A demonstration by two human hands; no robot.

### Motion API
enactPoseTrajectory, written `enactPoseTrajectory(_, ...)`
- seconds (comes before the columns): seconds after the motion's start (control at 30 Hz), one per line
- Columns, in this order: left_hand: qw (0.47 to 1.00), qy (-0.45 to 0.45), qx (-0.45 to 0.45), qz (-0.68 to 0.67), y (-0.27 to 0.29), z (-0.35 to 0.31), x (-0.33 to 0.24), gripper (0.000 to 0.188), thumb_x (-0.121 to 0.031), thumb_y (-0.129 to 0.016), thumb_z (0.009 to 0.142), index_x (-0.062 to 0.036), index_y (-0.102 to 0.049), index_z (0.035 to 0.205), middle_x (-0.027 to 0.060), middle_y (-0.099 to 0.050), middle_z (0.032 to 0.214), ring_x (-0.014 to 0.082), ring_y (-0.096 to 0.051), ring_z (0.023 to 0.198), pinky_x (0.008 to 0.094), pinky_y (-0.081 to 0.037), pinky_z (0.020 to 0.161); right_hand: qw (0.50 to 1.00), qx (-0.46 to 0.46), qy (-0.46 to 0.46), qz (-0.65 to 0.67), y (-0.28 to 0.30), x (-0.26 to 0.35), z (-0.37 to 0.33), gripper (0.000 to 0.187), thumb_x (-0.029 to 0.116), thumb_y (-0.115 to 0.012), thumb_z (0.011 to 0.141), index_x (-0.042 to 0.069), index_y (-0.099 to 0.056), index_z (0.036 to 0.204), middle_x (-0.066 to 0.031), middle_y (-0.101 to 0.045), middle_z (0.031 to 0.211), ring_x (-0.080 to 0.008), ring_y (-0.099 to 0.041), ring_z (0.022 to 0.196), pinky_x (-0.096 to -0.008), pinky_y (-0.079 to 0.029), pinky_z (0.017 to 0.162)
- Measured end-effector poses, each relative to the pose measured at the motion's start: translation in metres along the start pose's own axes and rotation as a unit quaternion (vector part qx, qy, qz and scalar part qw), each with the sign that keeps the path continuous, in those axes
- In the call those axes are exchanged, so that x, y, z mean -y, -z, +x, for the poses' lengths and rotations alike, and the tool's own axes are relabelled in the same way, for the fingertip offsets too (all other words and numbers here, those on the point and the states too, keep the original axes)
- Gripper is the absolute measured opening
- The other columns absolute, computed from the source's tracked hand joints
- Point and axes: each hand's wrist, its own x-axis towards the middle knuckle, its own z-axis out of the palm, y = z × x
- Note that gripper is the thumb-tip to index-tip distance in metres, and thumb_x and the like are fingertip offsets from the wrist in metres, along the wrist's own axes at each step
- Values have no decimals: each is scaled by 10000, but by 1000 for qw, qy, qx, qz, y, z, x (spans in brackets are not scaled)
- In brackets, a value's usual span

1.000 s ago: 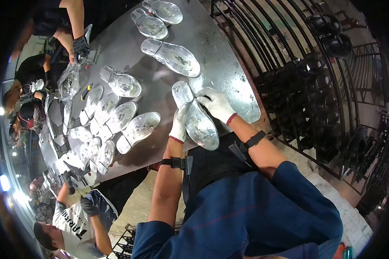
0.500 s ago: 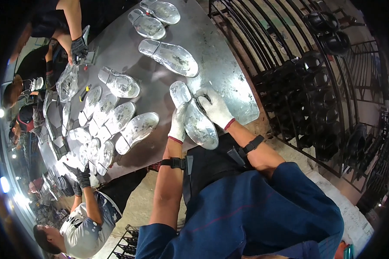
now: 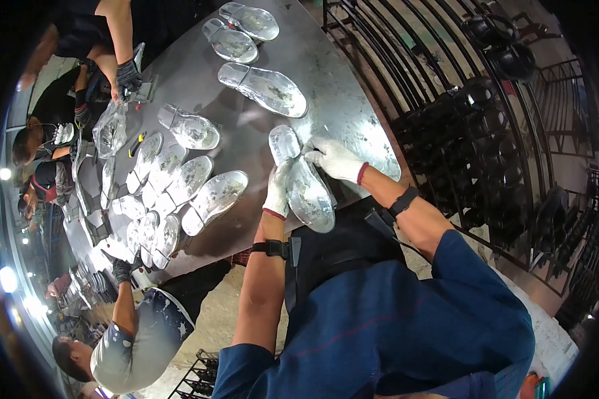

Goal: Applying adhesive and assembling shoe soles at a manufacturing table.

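Observation:
My left hand [image 3: 277, 189], in a white knit glove with a red cuff, is closed on a shoe-sole-shaped piece [image 3: 311, 203]. The piece is glossy and silvery, with a rounded heel part at its far end and a broad forepart toward me. The left fingers grip its narrow middle from the left side. My right hand [image 3: 335, 159], in a matching glove, has its fingertips pinched together at the right edge of that middle. Whatever lies between those fingertips is hidden. Just beyond lies another silvery sole piece [image 3: 266, 90] on the metal table [image 3: 259, 143].
Several more silvery sole pieces [image 3: 219, 196] lie left of my hands, near a yellow-and-black cutter [image 3: 137, 144]. Co-workers' gloved hands [image 3: 129, 75] work along the table's left side. A black metal rack [image 3: 379, 60] holding dark shoe-like items [image 3: 476, 133] stands at the right.
My right hand has shifted slightly right and its wrist has turned outward, still at the sole piece's edge. My left hand keeps its grip. The view has moved a little.

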Motion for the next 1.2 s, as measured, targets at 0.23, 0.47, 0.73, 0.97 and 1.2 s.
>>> enactPoseTrajectory(0.23, 998, 16, 36, -46, -14, -21, 2, 502, -184, -636, 1040, 10, -509, 1485, 137, -677, 1297, 223, -711, 1072, 366, -600, 911, 999, 27, -24, 28, -1, 4, -31, 262, 239, -666, 983, 8, -669, 1107, -264, -705, 1069, -428, -687, 1062, -465, -525, 903)
enactPoseTrajectory(0.47, 997, 20, 25, -68, -17, -38, 15, 550, -290, -628, 1047, -21, -473, 1501, 156, -672, 1307, 273, -715, 1098, 425, -617, 928, 989, -12, -56, 134, -9, -3, -54, 285, 161, -678, 970, 27, -695, 1221, -86, -691, 982, -171, -631, 960, -339, -512, 941)
enactPoseTrajectory(0.73, 998, 25, 0, -50, -19, -37, 17, 485, -311, -580, 1072, -41, -504, 1466, 136, -685, 1255, 265, -724, 1037, 429, -631, 880, 995, -102, -14, 4, -23, 8, -48, 369, 254, -723, 947, 49, -702, 1253, -195, -717, 1160, -348, -676, 1144, -425, -522, 985)
enactPoseTrajectory(0.97, 998, 19, -28, -49, -21, -33, 24, 472, -327, -590, 1067, -55, -521, 1447, 129, -686, 1229, 267, -718, 1016, 416, -624, 852, 990, -133, 40, 38, -34, -9, -43, 183, 188, -659, 986, 21, -686, 1055, -184, -694, 1018, -385, -689, 995, -433, -536, 873)
enactPoseTrajectory(1.2, 963, -75, -146, 216, -61, -48, -6, 578, -299, -728, 972, 30, -560, 1417, 141, -700, 1262, 183, -682, 1051, 324, -551, 885, 991, -114, 34, 53, -31, -4, -43, 218, 209, -622, 1000, 14, -688, 1074, -207, -705, 1053, -414, -689, 1029, -451, -539, 879)
